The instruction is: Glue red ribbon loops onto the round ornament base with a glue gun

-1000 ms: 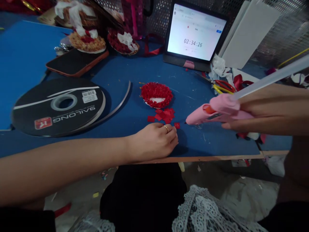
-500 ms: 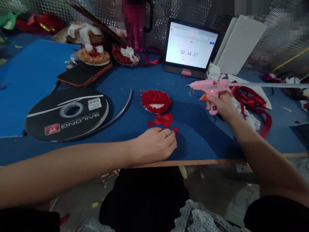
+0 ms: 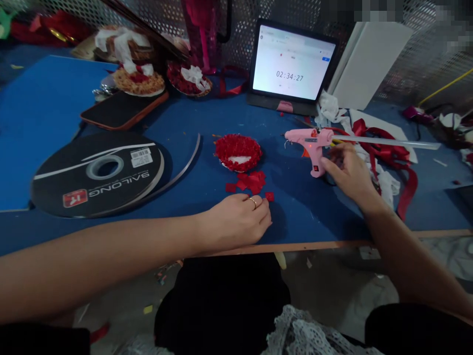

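Close to the table's front edge rests my left hand (image 3: 236,220), its fingers curled in and a ring on one of them. Whatever it holds, if anything, is hidden. Just beyond its fingertips lie several small red fabric squares (image 3: 251,182). Behind those sits a round piece covered in red ruffles (image 3: 239,152), with a bare white patch at its near side. The pink glue gun (image 3: 313,148) lies on the table to the right, a long clear glue stick out of its back. My right hand (image 3: 349,170) is beside its handle, fingers apart and holding nothing; the thumb is close to the grip.
A large black ribbon spool (image 3: 74,172) lies at left, its loose end curving inward. Behind it are a phone (image 3: 123,111) and decorated round pieces (image 3: 138,81). A tablet (image 3: 291,69) stands at the back. Red ribbon (image 3: 408,190) and white scraps (image 3: 388,190) lie at right.
My right hand has let go of the glue gun, which has come down onto the table, and has drawn slightly to the right. My left hand has stayed in place.
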`<state>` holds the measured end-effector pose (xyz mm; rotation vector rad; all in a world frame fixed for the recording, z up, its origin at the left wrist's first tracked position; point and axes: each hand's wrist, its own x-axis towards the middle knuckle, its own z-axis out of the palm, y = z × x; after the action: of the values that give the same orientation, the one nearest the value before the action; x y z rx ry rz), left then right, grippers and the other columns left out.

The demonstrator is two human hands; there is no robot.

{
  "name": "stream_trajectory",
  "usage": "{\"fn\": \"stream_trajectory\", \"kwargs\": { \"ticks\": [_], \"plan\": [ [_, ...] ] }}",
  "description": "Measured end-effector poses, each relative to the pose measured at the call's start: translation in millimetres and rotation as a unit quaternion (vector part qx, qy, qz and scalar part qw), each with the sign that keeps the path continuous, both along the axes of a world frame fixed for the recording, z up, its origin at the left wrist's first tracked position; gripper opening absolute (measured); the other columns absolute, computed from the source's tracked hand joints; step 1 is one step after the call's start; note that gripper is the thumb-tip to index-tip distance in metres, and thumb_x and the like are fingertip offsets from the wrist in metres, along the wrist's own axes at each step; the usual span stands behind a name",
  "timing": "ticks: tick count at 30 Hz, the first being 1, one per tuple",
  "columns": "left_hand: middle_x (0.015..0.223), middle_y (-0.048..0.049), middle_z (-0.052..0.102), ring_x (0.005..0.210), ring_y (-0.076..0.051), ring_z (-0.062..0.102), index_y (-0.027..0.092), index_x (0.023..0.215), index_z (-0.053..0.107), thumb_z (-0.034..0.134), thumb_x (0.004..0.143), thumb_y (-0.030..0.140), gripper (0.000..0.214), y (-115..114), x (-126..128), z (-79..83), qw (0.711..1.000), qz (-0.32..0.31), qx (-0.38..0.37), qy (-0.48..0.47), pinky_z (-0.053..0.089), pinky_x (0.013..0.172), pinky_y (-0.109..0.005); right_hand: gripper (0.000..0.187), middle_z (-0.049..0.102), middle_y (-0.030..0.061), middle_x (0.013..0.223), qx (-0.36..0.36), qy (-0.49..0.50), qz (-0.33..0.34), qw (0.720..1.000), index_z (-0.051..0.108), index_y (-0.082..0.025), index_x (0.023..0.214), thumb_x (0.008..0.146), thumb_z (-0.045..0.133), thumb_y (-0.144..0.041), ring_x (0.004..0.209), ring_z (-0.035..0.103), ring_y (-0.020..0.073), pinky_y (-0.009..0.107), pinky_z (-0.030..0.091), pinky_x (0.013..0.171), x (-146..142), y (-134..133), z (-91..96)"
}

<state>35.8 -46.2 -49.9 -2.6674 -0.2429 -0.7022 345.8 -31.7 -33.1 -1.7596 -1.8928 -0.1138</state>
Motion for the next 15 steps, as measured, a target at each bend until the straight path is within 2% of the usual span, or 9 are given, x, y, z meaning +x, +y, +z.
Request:
{"fn": "stream_trajectory", "kwargs": {
  "ticks": [2,4,5,7,9,12,15],
  "plan": [
    [0.087,-0.0084,0.073,0.07,-0.016,0.064,0.01,0.088,0.07,0.063,0.088,0.023,0.015,-0.2,0.2,0.5,1.0,0.002,-0.001,0.002,0.05,0.056,-0.026,0.024,0.06,0.0037,0.074,0.056,-0.047,-0.006,0.997,0.056,-0.022,0.087,0.086,0.059,-0.045,0.065,0.057,0.0211,0.036,0.044,0.061,-3.5,-17.3,5.8],
    [0.086,-0.0084,0.073,0.07,-0.016,0.064,0.01,0.086,0.071,0.062,0.088,0.023,0.015,-0.5,0.3,1.3,1.0,-0.001,-0.001,0.004,0.05,0.055,-0.026,0.017,0.054,-0.0006,0.061,0.116,-0.109,0.043,0.986,0.056,-0.023,0.078,0.086,0.063,-0.036,0.058,0.053,0.0181,0.033,0.042,0.058,-15.3,-31.3,11.0],
    [0.086,-0.0081,0.073,0.07,-0.016,0.064,0.01,0.086,0.071,0.063,0.088,0.023,0.015,-0.5,0.2,1.9,1.0,-0.002,-0.001,0.005,0.05,0.055,-0.026,0.014,0.055,-0.0015,0.061,0.142,-0.139,0.1,0.975,0.057,-0.023,0.079,0.085,0.066,-0.032,0.058,0.054,0.0171,0.032,0.043,0.059,-24.1,-36.0,12.9],
    [0.085,-0.0074,0.073,0.068,-0.016,0.064,0.011,0.086,0.071,0.063,0.087,0.022,0.014,-0.5,-0.1,3.4,1.0,-0.001,-0.002,0.007,0.049,0.053,-0.026,0.009,0.065,-0.0007,0.073,0.14,-0.2,0.232,0.942,0.062,-0.023,0.087,0.085,0.069,-0.028,0.069,0.059,0.0166,0.03,0.046,0.067,-44.8,-40.2,15.0],
    [0.084,-0.0072,0.073,0.068,-0.017,0.064,0.01,0.087,0.071,0.062,0.088,0.021,0.014,-0.3,-0.7,5.1,1.0,0.0,0.0,0.01,0.05,0.053,-0.027,0.007,0.068,-0.0004,0.079,0.135,-0.264,0.314,0.902,0.066,-0.022,0.092,0.087,0.067,-0.028,0.071,0.057,0.0157,0.029,0.045,0.066,-64.8,-38.3,15.7],
    [0.082,-0.0062,0.073,0.068,-0.016,0.064,0.011,0.085,0.071,0.063,0.086,0.02,0.012,0.1,-1.4,6.7,1.0,-0.003,-0.002,0.009,0.049,0.053,-0.027,0.005,0.069,-0.0017,0.078,0.148,-0.314,0.358,0.867,0.069,-0.021,0.088,0.089,0.064,-0.022,0.068,0.052,0.0151,0.029,0.038,0.056,-84.2,-30.2,16.2],
    [0.08,-0.0051,0.073,0.066,-0.016,0.063,0.012,0.083,0.071,0.067,0.084,0.02,0.01,-0.2,-1.3,6.6,1.0,-0.006,-0.008,0.004,0.049,0.052,-0.027,0.015,0.067,-0.0028,0.073,0.178,-0.331,0.374,0.848,0.069,-0.022,0.08,0.091,0.061,-0.017,0.067,0.05,0.0143,0.028,0.035,0.054,-89.7,-23.9,15.8]
  ]
}}
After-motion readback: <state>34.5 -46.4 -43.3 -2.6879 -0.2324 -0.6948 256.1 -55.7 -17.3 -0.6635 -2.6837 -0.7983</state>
